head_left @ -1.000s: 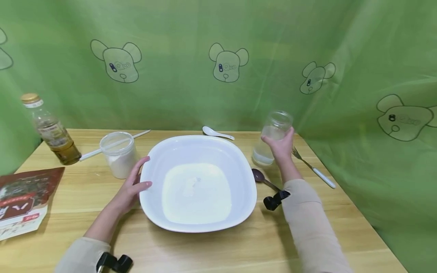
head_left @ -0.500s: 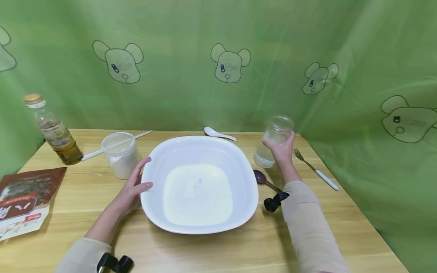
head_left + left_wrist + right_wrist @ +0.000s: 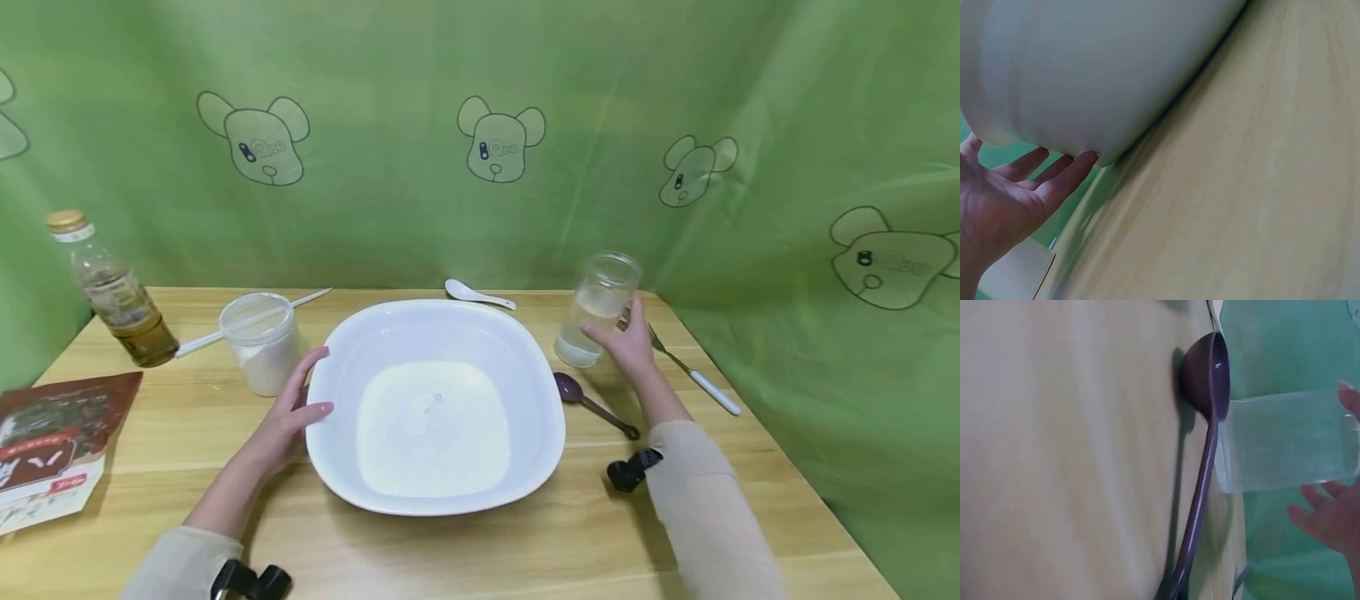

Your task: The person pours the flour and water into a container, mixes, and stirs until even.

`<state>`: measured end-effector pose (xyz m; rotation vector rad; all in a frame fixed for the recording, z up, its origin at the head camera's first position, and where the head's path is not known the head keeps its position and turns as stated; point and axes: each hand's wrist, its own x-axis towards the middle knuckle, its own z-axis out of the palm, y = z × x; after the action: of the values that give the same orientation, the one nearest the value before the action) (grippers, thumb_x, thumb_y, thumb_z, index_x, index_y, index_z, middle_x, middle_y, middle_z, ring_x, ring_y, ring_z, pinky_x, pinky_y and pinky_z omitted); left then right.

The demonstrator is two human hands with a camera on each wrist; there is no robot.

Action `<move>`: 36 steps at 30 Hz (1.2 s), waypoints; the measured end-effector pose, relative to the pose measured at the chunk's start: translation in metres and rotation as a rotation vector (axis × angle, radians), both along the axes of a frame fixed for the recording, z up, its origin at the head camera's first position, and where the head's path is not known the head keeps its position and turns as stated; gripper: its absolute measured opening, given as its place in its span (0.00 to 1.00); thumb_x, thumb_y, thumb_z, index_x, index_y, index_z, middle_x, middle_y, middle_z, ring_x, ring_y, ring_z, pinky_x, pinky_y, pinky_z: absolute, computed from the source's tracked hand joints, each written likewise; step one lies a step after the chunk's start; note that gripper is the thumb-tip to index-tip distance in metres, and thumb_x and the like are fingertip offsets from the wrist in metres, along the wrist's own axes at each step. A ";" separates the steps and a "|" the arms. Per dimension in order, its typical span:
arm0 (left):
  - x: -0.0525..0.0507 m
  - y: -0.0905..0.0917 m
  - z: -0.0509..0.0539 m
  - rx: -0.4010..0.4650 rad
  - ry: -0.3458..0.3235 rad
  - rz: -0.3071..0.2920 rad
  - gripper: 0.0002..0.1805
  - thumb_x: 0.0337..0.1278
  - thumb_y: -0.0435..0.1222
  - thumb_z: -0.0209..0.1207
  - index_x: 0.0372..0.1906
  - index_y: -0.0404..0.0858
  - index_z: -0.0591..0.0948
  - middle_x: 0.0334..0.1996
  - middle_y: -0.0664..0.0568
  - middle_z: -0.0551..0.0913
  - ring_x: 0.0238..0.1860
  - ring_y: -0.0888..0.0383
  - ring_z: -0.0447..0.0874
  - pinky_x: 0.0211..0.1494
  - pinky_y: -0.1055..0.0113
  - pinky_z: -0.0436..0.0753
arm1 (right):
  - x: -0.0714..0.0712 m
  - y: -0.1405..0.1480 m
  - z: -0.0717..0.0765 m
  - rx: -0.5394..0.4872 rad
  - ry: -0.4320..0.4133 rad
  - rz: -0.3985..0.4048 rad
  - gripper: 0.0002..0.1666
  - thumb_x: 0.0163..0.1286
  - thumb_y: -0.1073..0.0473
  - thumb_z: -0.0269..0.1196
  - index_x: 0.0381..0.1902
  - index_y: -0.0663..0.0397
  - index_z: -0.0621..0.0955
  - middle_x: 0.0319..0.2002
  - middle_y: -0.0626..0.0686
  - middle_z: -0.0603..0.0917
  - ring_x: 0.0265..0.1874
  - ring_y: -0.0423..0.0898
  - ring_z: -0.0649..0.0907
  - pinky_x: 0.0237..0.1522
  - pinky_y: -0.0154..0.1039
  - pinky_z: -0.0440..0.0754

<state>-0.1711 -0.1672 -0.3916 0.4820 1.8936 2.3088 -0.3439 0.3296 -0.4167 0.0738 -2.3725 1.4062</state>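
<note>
A white basin [image 3: 435, 492] stands on the table, with pale liquid or powder inside that I cannot tell apart. My left hand [image 3: 288, 417] holds its left rim, thumb and forefinger at the edge; in the left wrist view the other fingers touch the outer wall [image 3: 1085, 81]. At the back right a clear jar [image 3: 596, 308] stands upright, some liquid low in it. My right hand [image 3: 630, 342] is beside the jar with fingers spread, thumb close to the wall; in the right wrist view the fingers [image 3: 1313, 515] sit just off it. A purple ladle [image 3: 570, 387] lies in front.
To the left are a tub of white powder [image 3: 262, 354] with a white stick [image 3: 202, 342] across it, a bottle of brown liquid [image 3: 120, 304] and a red-brown packet [image 3: 60, 442]. A white spoon [image 3: 480, 293] lies behind the basin, a fork [image 3: 705, 383] at the right.
My right hand has loosened from the jar and drawn slightly right and toward me, uncovering the ladle's handle. The jar stands where it was set; my left hand has stayed on the basin.
</note>
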 end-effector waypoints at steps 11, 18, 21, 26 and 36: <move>0.001 0.000 0.000 0.006 0.003 0.000 0.36 0.48 0.26 0.46 0.63 0.49 0.49 0.50 0.30 0.58 0.41 0.48 0.74 0.33 0.51 0.78 | 0.123 -0.016 0.047 -0.015 -0.161 0.216 0.30 0.54 0.58 0.62 0.53 0.63 0.69 0.46 0.62 0.73 0.42 0.48 0.75 0.42 0.32 0.75; 0.001 0.000 0.000 0.011 0.029 -0.010 0.36 0.49 0.26 0.45 0.63 0.48 0.49 0.48 0.32 0.60 0.41 0.49 0.75 0.33 0.51 0.78 | 0.147 -0.007 0.031 0.004 -0.230 0.283 0.27 0.55 0.59 0.61 0.49 0.71 0.70 0.38 0.60 0.77 0.34 0.39 0.77 0.35 0.29 0.76; 0.002 0.000 -0.001 0.009 0.021 -0.002 0.36 0.48 0.27 0.45 0.63 0.49 0.49 0.48 0.33 0.61 0.41 0.50 0.75 0.33 0.51 0.78 | 0.154 -0.009 0.028 0.013 -0.277 0.250 0.27 0.54 0.60 0.61 0.48 0.73 0.70 0.39 0.65 0.76 0.32 0.39 0.77 0.34 0.30 0.76; 0.002 0.001 -0.001 0.004 0.019 0.000 0.36 0.48 0.26 0.45 0.63 0.49 0.49 0.49 0.32 0.60 0.41 0.49 0.75 0.33 0.51 0.78 | 0.158 -0.004 0.021 0.075 -0.311 0.208 0.24 0.54 0.63 0.62 0.46 0.74 0.72 0.39 0.66 0.76 0.31 0.40 0.77 0.31 0.30 0.76; 0.002 0.001 0.001 0.016 0.021 -0.010 0.35 0.49 0.27 0.45 0.64 0.48 0.49 0.50 0.32 0.59 0.41 0.50 0.75 0.33 0.52 0.78 | 0.159 -0.001 0.015 0.230 -0.292 0.166 0.18 0.49 0.64 0.65 0.38 0.70 0.78 0.28 0.56 0.76 0.27 0.44 0.72 0.26 0.31 0.72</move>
<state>-0.1695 -0.1664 -0.3911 0.5179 1.8791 2.3226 -0.1849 0.3284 -0.4013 0.1374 -2.8218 1.2816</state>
